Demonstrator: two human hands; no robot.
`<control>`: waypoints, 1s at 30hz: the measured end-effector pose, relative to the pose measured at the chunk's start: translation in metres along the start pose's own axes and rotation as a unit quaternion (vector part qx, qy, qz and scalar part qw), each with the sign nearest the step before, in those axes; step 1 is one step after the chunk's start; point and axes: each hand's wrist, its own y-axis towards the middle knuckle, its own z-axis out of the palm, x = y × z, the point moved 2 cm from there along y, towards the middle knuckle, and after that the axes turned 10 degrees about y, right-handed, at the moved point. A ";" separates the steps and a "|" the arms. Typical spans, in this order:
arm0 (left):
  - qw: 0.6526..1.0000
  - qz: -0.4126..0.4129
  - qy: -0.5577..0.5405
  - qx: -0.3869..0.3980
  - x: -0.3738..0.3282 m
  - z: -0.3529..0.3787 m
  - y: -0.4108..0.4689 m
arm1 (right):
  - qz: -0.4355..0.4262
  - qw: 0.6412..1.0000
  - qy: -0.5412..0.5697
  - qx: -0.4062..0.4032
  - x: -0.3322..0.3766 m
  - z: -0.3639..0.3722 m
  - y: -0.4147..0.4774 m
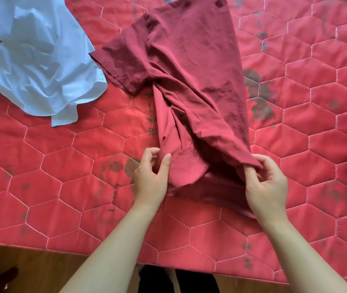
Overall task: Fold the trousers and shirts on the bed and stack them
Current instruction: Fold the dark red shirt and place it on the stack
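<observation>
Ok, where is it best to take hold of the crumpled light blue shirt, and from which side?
Probably the flat hem corner of the crumpled light blue shirt, coming from the near side with the left hand. That corner lies free on the red quilted bed cover, pointing at the person, while the rest is bunched.

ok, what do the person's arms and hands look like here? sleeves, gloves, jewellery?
No sleeves in view: the left forearm and right forearm are bare down to the bottom edge of the frame. The left hand and right hand wear no gloves. No watch, bracelet or ring shows. The one nail in clear view, the left thumb's, looks short and unpainted.
</observation>
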 end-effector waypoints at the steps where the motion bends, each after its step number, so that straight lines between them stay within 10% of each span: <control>1: 1.000 -0.003 -0.017 -0.005 -0.006 -0.005 -0.002 | -0.004 1.000 0.007 -0.009 0.009 -0.002 0.001; 9: 0.998 -0.039 0.054 0.008 -0.006 -0.063 -0.042 | -0.055 0.997 0.044 0.018 0.084 0.012 -0.021; 17: 0.943 -0.151 0.189 0.228 0.103 -0.089 -0.093 | 0.040 0.902 -0.185 0.387 0.016 0.119 -0.124; 30: 0.971 -0.070 0.197 0.115 0.065 -0.034 0.023 | 0.034 0.948 -0.298 0.104 -0.038 0.040 -0.015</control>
